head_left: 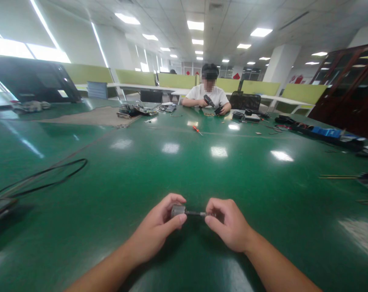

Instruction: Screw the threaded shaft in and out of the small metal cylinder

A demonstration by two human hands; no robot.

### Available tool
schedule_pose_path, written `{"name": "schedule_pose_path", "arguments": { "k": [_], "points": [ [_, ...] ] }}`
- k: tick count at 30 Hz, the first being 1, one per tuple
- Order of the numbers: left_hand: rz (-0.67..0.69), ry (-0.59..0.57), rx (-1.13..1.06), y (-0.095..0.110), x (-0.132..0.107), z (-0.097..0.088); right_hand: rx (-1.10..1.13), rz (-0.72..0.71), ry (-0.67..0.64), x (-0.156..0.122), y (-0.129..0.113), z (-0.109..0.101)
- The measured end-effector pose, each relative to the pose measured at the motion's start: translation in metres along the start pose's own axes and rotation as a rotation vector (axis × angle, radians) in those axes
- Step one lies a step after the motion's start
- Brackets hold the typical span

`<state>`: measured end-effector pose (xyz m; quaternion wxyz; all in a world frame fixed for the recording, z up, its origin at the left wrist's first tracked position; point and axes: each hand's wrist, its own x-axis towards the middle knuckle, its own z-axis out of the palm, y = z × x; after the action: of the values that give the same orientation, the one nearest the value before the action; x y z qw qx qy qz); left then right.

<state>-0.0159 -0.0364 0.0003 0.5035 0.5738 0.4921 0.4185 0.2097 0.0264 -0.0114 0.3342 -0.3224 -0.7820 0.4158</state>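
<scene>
Close in front of me, a short grey metal cylinder [178, 210] sits between the thumb and fingers of my left hand [161, 221]. From it a thin dark shaft [193, 213] runs level to the right, with a lighter tip. My right hand [229, 223] pinches the far end of this shaft with thumb and curled fingers. Whether a separate small piece is in those fingers I cannot make out. Both hands are just above the green tabletop [135, 178].
Across the table a person [206, 95] holds a dark power-drill-like tool [208, 100]. An orange screwdriver [197, 130] lies mid-table. Electronic parts [135, 110] are at the far left, a black cable [65, 176] nearer left, and thin brass-coloured rods [338, 177] at the right.
</scene>
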Motion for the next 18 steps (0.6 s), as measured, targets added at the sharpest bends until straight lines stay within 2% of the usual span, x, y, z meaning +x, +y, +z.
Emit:
{"name": "schedule_pose_path", "arguments": {
  "k": [5, 9, 18],
  "points": [
    [0.003, 0.004, -0.053, 0.002, 0.000, 0.002, 0.246, 0.085, 0.039, 0.004, 0.010, -0.003],
    [0.010, 0.000, -0.101, 0.001, 0.001, 0.002, 0.429, 0.089, 0.080, 0.008, 0.013, -0.008],
    [0.030, 0.001, -0.061, 0.005, 0.005, 0.000, 0.479, 0.090, 0.044, 0.009, 0.015, -0.010]
  ]
}}
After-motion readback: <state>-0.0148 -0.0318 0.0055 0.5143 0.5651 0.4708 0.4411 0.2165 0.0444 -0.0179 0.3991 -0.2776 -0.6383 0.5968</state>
